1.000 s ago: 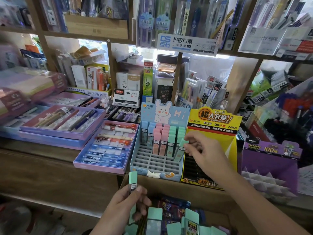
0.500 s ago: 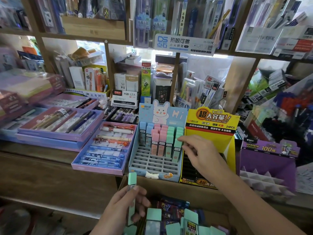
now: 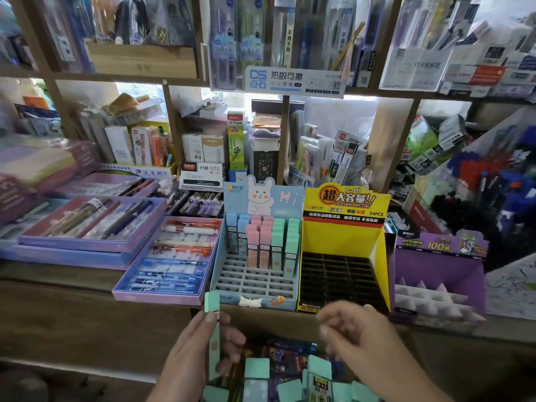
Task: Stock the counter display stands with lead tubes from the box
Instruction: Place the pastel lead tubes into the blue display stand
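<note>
My left hand [image 3: 197, 352] holds a mint-green lead tube [image 3: 213, 329] upright in front of the counter edge. Behind it on the counter stands the blue rabbit display stand [image 3: 255, 285], with blue, pink and green tubes [image 3: 264, 242] filling its back rows and bare slots in front. My right hand [image 3: 359, 340] hovers over the cardboard box [image 3: 290, 323], fingers loosely curled, holding nothing. More mint-green tubes [image 3: 258, 369] lie in the box below. The yellow display stand [image 3: 345, 224] to the right has only dark bare slots.
A purple display stand [image 3: 438, 274] with white dividers sits right of the yellow one. Purple trays of pens [image 3: 171, 256] lie left of the rabbit stand. Packed shelves of stationery rise behind the counter.
My right hand has left the green tubes in the rabbit stand and drawn back down over the box. My left hand still holds its green tube upright.
</note>
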Motion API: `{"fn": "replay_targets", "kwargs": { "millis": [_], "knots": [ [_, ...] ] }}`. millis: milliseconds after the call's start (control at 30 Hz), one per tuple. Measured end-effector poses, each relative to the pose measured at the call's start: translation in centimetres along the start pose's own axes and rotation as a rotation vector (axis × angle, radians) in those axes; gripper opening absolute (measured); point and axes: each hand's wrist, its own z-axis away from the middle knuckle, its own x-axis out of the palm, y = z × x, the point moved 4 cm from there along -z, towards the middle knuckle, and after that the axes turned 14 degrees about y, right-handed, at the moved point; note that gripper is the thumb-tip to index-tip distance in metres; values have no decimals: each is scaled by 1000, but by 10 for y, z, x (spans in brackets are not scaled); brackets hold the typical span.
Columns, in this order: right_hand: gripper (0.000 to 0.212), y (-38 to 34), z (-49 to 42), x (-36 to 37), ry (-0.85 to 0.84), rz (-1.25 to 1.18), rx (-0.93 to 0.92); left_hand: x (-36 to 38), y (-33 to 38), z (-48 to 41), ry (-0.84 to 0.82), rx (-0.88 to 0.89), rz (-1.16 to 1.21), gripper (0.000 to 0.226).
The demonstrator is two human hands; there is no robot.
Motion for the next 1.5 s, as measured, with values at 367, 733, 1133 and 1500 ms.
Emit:
{"fn": "replay_targets", "kwargs": {
  "millis": [367, 733, 1133, 1500],
  "knots": [
    [21, 73, 19, 12, -299, 298, 296, 28, 44, 12, 12, 308, -339, 32],
    [21, 82, 17, 10, -288, 252, 331, 66, 79, -9, -6, 733, -558, 21],
    [24, 92, 14, 12, -329, 224, 357, 104, 96, -32, 11, 840, -625, 17],
    [21, 90, 17, 10, -291, 205, 330, 114, 92, -31, 16, 962, -806, 17]
  ]
}}
